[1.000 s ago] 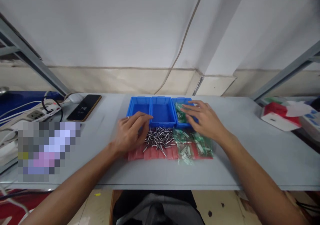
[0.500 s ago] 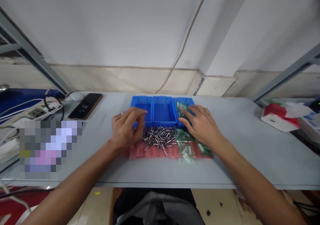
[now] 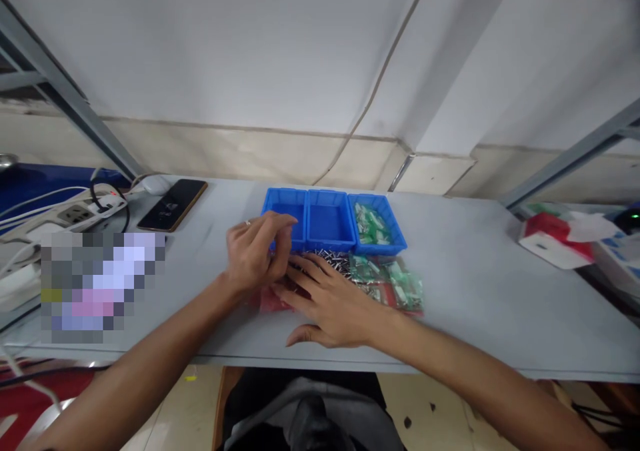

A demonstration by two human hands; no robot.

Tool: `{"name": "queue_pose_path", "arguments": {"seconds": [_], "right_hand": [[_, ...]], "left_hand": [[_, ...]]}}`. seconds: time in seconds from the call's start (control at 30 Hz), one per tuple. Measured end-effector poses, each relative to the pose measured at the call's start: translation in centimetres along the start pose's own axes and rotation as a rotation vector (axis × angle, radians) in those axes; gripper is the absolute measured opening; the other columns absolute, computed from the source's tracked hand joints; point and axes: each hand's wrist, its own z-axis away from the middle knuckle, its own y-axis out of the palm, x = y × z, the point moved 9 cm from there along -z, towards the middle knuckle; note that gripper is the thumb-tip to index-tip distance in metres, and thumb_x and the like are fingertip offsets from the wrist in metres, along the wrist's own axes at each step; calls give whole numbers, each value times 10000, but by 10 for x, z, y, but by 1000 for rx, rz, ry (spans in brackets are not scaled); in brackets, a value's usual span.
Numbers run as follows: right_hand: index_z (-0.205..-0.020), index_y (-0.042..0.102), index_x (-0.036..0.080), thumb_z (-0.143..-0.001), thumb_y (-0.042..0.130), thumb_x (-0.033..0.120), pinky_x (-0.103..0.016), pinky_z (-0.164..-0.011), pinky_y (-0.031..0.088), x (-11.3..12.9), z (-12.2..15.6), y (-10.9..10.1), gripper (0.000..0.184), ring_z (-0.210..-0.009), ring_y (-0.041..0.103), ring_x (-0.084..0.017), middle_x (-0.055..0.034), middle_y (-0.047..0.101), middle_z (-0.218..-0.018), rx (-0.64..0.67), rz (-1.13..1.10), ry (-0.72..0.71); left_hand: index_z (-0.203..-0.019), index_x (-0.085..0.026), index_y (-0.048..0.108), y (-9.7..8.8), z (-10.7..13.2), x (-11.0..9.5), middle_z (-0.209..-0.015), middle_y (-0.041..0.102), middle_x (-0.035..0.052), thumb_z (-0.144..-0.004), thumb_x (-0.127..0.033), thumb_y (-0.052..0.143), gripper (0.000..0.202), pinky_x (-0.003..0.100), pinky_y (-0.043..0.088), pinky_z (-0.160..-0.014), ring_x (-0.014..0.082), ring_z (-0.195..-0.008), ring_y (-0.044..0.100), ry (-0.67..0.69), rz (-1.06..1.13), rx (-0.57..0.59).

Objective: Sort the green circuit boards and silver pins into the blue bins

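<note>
1. A left hand (image 3: 253,251) wearing one ring is raised over the gray counter (image 3: 475,291), just beside the leftmost of three blue plastic bins (image 3: 327,221). Its grip is curled, with the fingers bent toward the thumb; whether it clamps anything cannot be told.
2. A right hand (image 3: 330,304) lies across the person's front, its grip wide apart and fingers spread low over a heap of metal pins (image 3: 330,256) and a row of red plastic bags (image 3: 270,301).
3. The pins, too many to count and partly hidden by both hands, sit at mid-counter, directly in front of the bins.
4. The three bins stand side by side. The rightmost holds several small green-marked bags (image 3: 370,227); more green-marked bags (image 3: 403,284) lie on the counter just in front of it.
5. At upper left are one smartphone (image 3: 173,204) and one power strip (image 3: 75,216), above a pixelated object (image 3: 100,287). At far right sits one red-and-white box (image 3: 553,241).
</note>
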Motion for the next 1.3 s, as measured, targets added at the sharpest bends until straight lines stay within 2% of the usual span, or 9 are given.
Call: {"name": "queue_pose_path", "arguments": {"seconds": [0.17,0.27,0.4,0.53,0.73,0.93,1.1,1.2,1.3], "right_hand": [[-1451,436,47,-946,452,639,-533,-1175,353,-5,2,-13,778,-1385,419,-340,-213,526,-1439,-108,-89,10],[-1442,466,80,-988,526,428,-472,-1136,433,-17,12,-39,575,-1351,481,-282,-192,539,-1427,-326,-211,62],[-1355,588,240,-932,587,162,-409,-1051,521,-56,41,-69,430,-1196,606,-203,-82,619,-1306,-642,-501,263],[-1184,702,284,-877,676,173,-413,-934,575,-86,62,-73,328,-1140,625,-221,-65,625,-1227,-806,-763,413],[-807,756,222,-915,664,220,-290,-685,587,-85,60,-70,142,-809,676,-145,-24,695,-840,-754,-767,442],[-844,722,213,-919,670,293,-258,-513,583,-99,65,-53,121,-576,682,-114,2,657,-810,-816,-1130,544],[-725,744,217,-930,651,305,-303,-758,621,-95,63,-59,242,-1041,689,-204,-54,712,-980,-763,-1014,510],[-913,783,233,-961,585,269,-322,-761,622,-86,59,-67,207,-1141,641,-213,-63,648,-1278,-719,-887,422],[-1213,701,292,-913,627,166,-368,-801,611,-80,60,-78,334,-1062,666,-201,-41,701,-1194,-756,-681,330]], "left_hand": [[-989,-205,601,-12,3,22,-833,635,9,-1001,-215,436,166,262,461,-572,96,-610,601,-249,288,-185],[-991,-218,614,-17,4,32,-855,599,13,-1014,-234,440,176,266,452,-536,98,-607,602,-317,334,-266],[-1185,-226,623,0,-4,19,-1090,601,54,-973,-133,489,268,253,528,-632,96,-758,647,-180,224,-61],[-1308,-227,571,24,0,-6,-1295,564,106,-921,-78,558,415,273,573,-789,143,-986,645,22,212,183],[-964,-153,634,30,9,-16,-878,682,27,-923,-107,603,69,205,516,-691,105,-785,643,96,204,219],[-1419,-218,467,24,8,-10,-1098,689,47,-940,-54,523,510,196,553,-735,85,-841,674,20,181,141],[-1189,-253,652,23,6,-13,-1219,614,68,-905,-83,617,334,228,557,-724,113,-924,650,91,139,137],[-1028,-187,660,19,2,-5,-1042,646,58,-922,-87,591,162,245,533,-743,121,-905,628,8,218,104],[-875,-161,599,20,-1,3,-895,626,33,-937,-123,587,73,231,480,-701,105,-818,583,-114,334,115]]}}
